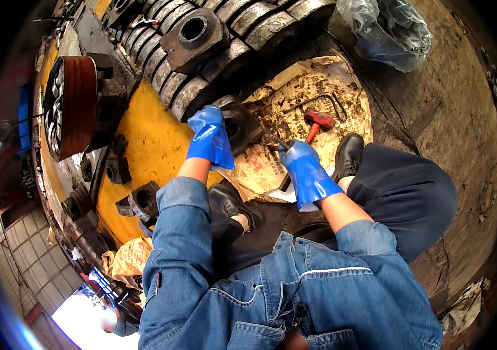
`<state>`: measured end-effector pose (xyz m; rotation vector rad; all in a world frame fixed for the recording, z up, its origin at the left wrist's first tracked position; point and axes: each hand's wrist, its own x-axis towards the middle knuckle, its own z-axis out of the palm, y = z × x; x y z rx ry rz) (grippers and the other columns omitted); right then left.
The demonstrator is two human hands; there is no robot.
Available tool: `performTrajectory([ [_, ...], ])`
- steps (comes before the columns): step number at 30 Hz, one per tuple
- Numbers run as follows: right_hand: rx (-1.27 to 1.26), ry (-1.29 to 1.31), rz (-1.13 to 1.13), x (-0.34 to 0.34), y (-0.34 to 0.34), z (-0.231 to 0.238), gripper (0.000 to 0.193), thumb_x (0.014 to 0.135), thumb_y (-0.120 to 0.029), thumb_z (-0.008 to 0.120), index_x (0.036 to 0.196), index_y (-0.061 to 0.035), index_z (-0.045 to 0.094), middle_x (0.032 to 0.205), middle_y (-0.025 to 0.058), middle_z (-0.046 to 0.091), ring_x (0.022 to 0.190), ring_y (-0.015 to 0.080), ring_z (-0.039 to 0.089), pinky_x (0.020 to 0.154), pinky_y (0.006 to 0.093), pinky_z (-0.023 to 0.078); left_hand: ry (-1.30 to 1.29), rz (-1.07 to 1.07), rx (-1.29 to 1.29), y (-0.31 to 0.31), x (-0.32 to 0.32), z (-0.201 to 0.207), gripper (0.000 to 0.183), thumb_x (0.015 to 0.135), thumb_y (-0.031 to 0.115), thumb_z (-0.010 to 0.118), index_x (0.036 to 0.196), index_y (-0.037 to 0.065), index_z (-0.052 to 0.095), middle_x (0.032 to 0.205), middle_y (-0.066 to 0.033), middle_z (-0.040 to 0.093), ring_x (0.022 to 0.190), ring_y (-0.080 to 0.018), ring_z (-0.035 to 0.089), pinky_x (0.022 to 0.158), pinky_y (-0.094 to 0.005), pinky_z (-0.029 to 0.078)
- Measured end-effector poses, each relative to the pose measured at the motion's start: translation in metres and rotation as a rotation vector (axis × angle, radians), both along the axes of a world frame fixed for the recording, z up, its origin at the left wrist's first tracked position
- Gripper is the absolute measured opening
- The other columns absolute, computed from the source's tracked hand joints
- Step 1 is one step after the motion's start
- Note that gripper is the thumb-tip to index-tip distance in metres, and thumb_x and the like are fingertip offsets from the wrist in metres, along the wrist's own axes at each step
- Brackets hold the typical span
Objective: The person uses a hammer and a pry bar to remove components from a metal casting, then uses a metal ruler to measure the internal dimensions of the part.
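Stack of ribbed metal pieces point(263, 26) ahead; stained paper sheet point(353, 111) nearer. Dark holed block point(251, 125) by the sheet's left edge, between the hands; left hand point(206, 121) touches its left side, finger closure hidden by the glove. Red-headed hammer point(320, 120) slants past right hand point(300, 154), whose fingers grip a short dark rod point(280, 142), long axis pointing up-left. Block lies left of that tip; left hand nearer.

Bag point(131, 256), lower left: red lettering on tan, partly creased. Sheet point(295, 87): rows of dark print plus some red, oil-stained, too smudged to read.
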<state>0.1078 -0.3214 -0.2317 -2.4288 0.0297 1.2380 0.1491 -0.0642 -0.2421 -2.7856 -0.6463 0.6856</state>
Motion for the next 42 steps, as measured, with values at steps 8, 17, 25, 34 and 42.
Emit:
performTrajectory([
  [8, 0.177, 0.098, -0.292, 0.003, -0.009, -0.027, 0.045, 0.090, -0.043, 0.055, 0.096, -0.0013, 0.070, 0.089, 0.0231, 0.070, 0.086, 0.0374, 0.070, 0.075, 0.0441, 0.056, -0.105, -0.053, 0.052, -0.034, -0.087, -0.025, 0.051, 0.085, 0.018, 0.049, 0.121, -0.018, 0.052, 0.101, -0.0380, 0.061, 0.081, -0.0470, 0.065, 0.056, -0.0582, 0.047],
  [17, 0.429, 0.132, -0.848, 0.040, -0.034, 0.031, 0.037, 0.095, -0.034, 0.058, 0.100, 0.0014, 0.066, 0.074, 0.0073, 0.070, 0.057, 0.0156, 0.061, 0.056, 0.0294, 0.047, -0.093, -0.165, 0.289, -0.094, -0.134, -0.037, 0.056, 0.079, 0.014, 0.061, 0.123, -0.020, 0.052, 0.104, -0.0426, 0.060, 0.089, -0.0514, 0.065, 0.063, -0.0632, 0.049],
  [25, 0.718, 0.157, -0.752, 0.051, -0.007, 0.046, 0.051, 0.087, -0.040, 0.067, 0.108, 0.0054, 0.061, 0.084, 0.0111, 0.063, 0.071, 0.0183, 0.055, 0.064, 0.0314, 0.045, 0.129, 0.152, -0.296, -0.034, -0.082, 0.069, 0.027, 0.084, 0.034, 0.067, 0.097, 0.011, 0.074, 0.100, -0.0142, 0.073, 0.094, -0.0301, 0.071, 0.075, -0.0443, 0.054],
  [34, 0.132, 0.226, -0.111, 0.120, 0.089, -0.023, 0.058, 0.084, -0.048, 0.066, 0.111, 0.0038, 0.064, 0.087, 0.0175, 0.067, 0.077, 0.0277, 0.063, 0.069, 0.0404, 0.050, -0.172, 0.729, -0.894, 0.074, -0.119, -0.050, 0.038, 0.081, 0.032, 0.069, 0.101, 0.000, 0.070, 0.091, -0.0225, 0.069, 0.083, -0.0315, 0.067, 0.076, -0.0407, 0.050],
  [42, 0.248, 0.219, 0.436, 0.156, 0.117, -0.085, 0.033, 0.089, -0.028, 0.063, 0.112, -0.0043, 0.065, 0.099, 0.0127, 0.070, 0.090, 0.0267, 0.067, 0.078, 0.0393, 0.054, -0.077, 0.850, -0.913, 0.050, -0.098, -0.070, 0.053, 0.084, 0.040, 0.070, 0.115, -0.003, 0.065, 0.112, -0.0254, 0.067, 0.107, -0.0351, 0.065, 0.089, -0.0396, 0.049],
])
